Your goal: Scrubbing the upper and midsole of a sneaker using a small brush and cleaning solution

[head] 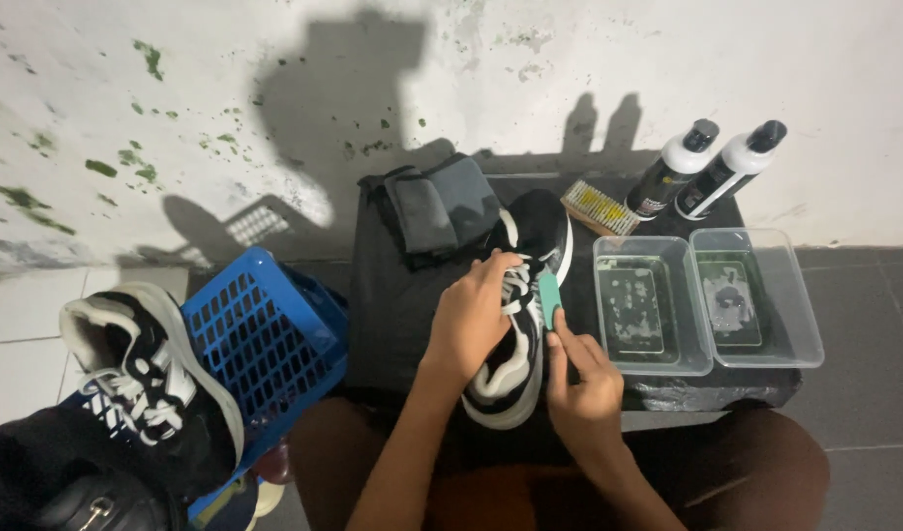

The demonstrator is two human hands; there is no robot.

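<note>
On the counter, left hand grips a sneaker; right hand pinches a green brush, which could flick dirty suds off.

Shoe: black and white sneaker with white laces, lying lengthwise on a black-covered stand, toe pointing away, heel nearest the person, held around the laces.
Brush: small teal piece, upright, pressed against the shoe's right side by the laces.
</note>
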